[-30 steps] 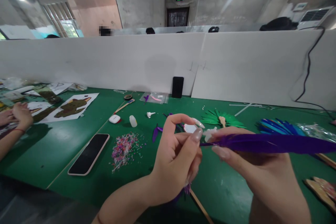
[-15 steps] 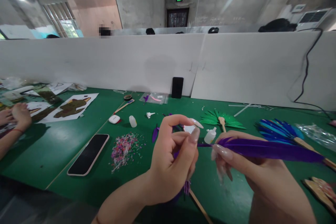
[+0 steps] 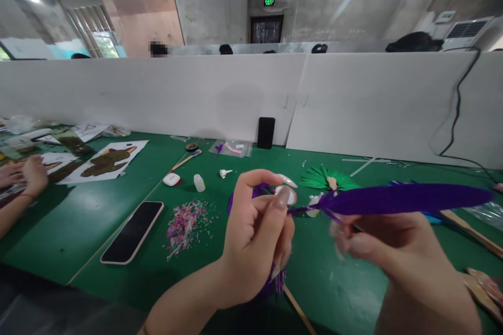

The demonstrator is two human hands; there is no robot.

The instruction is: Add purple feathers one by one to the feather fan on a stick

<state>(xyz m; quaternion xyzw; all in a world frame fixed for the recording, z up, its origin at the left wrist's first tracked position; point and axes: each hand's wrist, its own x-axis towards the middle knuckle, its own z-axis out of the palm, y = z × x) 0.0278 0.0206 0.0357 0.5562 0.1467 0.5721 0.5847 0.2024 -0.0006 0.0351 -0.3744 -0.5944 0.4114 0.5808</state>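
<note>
My left hand [image 3: 259,241] pinches the thin quill of a long purple feather [image 3: 404,199] between thumb and fingers. The feather points right, nearly level, with a few loose barbs near its base. Just under it, my right hand [image 3: 377,246] has thumb and fingers drawn together, slightly blurred; what they pinch, if anything, is hidden. Below and behind my left hand show purple strands [image 3: 277,282] and a wooden stick [image 3: 298,310], mostly covered by the hand. A small round white disc [image 3: 290,196] and a white bottle [image 3: 314,204] lie partly hidden behind the quill.
On the green table [image 3: 129,298] are a phone [image 3: 132,233], a heap of colourful bits [image 3: 187,225], a small bottle [image 3: 199,183] and a green feather fan [image 3: 320,178]. Wooden handles [image 3: 473,233] lie at right. Another person's hands [image 3: 33,175] work at left, before a white partition [image 3: 176,94].
The feather has risen and now sits above my right hand, which has let go of its base and moved down and right. My left hand keeps the quill, shifting slightly left.
</note>
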